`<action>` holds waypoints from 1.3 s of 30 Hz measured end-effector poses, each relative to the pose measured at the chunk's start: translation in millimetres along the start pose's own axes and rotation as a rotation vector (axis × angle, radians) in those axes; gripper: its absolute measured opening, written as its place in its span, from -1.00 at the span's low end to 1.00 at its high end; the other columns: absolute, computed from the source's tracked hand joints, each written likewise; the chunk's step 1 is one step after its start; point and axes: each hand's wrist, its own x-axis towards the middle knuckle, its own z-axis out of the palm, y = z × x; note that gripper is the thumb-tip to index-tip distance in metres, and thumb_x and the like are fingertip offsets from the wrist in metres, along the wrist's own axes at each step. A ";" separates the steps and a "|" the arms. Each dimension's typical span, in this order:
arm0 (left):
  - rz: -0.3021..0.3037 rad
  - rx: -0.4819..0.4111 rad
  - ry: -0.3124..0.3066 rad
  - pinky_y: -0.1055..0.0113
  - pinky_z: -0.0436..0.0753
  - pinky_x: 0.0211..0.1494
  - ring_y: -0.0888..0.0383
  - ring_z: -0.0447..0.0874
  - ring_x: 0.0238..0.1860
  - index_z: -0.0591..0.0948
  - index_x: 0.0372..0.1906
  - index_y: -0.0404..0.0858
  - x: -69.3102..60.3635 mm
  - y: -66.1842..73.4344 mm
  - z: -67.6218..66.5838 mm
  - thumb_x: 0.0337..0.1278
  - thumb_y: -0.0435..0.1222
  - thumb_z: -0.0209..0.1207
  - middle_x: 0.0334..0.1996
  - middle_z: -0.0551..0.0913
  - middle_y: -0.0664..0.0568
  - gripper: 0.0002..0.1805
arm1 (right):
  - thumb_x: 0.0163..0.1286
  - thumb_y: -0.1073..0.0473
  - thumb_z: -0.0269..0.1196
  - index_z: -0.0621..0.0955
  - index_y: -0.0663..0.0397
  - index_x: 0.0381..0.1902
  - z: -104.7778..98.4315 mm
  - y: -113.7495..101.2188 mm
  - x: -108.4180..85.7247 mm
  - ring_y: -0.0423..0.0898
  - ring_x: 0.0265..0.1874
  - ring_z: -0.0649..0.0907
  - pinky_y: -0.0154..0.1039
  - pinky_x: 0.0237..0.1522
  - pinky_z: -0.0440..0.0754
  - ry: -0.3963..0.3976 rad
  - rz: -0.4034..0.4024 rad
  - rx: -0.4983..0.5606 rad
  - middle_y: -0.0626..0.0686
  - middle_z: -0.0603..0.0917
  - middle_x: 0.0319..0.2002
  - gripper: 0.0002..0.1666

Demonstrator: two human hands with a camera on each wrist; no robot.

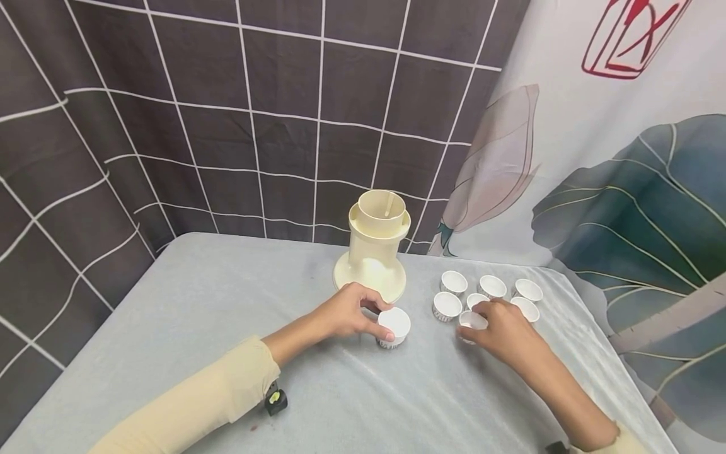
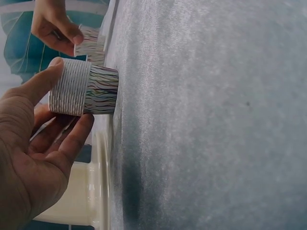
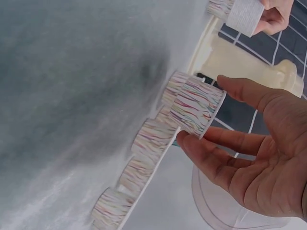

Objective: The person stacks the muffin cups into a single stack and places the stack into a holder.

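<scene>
My left hand (image 1: 348, 312) pinches a stack of nested paper baking cups (image 2: 72, 88) between thumb and fingers. The stack stands upright on the cloth, its many white rims layered above a base printed with coloured streaks. Over to the right, my right hand (image 1: 510, 331) holds a single paper cup (image 3: 197, 106) by its rim, thumb on one side and fingers on the other. Whether that cup touches the table is unclear. Several more streaked cups (image 1: 447, 305) stand around it in loose rows, partly hidden behind the right hand.
A cream plastic stand (image 1: 374, 252) with a round base and a tube-like top rises behind the left hand. Grey-blue cloth (image 1: 227, 302) covers the table. Dark gridded fabric (image 1: 283, 126) and a floral curtain (image 1: 624, 239) hang behind it.
</scene>
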 end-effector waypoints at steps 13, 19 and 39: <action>-0.004 -0.021 -0.002 0.29 0.82 0.33 0.24 0.93 0.03 0.89 -0.15 -0.29 0.8 0.1 0.3 -0.04 -0.32 0.76 0.06 0.95 -0.07 -0.66 | 0.29 0.00 0.60 0.60 -0.12 -0.51 -5.2 -15.6 6.8 -0.16 -0.45 0.33 -0.27 -0.43 0.24 -0.041 -0.016 0.044 -0.17 0.25 -0.57 -0.62; -0.006 -0.019 0.000 0.43 0.77 0.31 0.28 0.92 0.02 0.89 -0.15 -0.27 0.4 -2.0 0.4 -0.05 -0.31 0.77 0.03 0.96 -0.03 -0.66 | 0.24 -0.08 0.65 0.88 0.14 -0.03 -7.0 -24.5 10.5 -0.01 -0.25 0.74 -0.01 -0.22 0.72 -0.040 -0.013 0.056 0.04 0.77 -0.29 -0.51; -0.003 -0.013 -0.002 0.41 0.77 0.31 0.27 0.92 0.02 0.89 -0.14 -0.27 2.0 -1.6 0.7 -0.05 -0.30 0.77 0.00 0.96 -0.02 -0.65 | 0.33 -0.06 0.66 0.90 0.11 0.03 -4.1 -57.9 23.9 -0.01 -0.20 0.93 -0.06 -0.14 0.92 -0.001 -0.097 0.215 -0.01 0.84 -0.21 -0.54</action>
